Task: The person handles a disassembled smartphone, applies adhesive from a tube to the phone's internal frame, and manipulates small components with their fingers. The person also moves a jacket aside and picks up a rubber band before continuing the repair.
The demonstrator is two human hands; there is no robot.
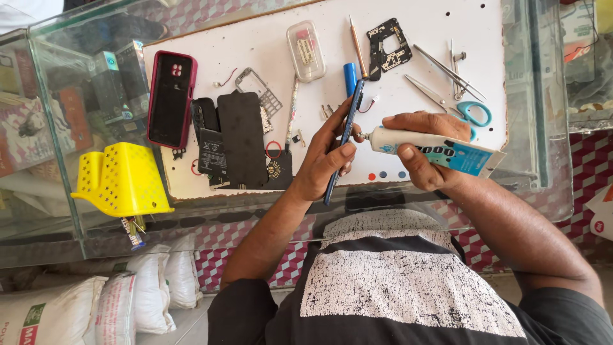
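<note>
Gripping upright phone frame (343,142) in left fingers (337,152), right fingers (408,153) squeezing glue tube (434,150)

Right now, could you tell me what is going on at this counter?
A person holds a thin phone panel on edge in the left hand. The right hand holds a tube of glue, nozzle at the panel's edge. On the white mat lie a red-cased phone, tweezers, scissors and a black back cover.

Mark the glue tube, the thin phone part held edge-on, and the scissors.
glue tube (440,151), head view, middle of the tube body in the right hand.
thin phone part (346,134), head view, its upper edge above the left hand.
scissors (474,113), head view, blue handle loop.
</note>
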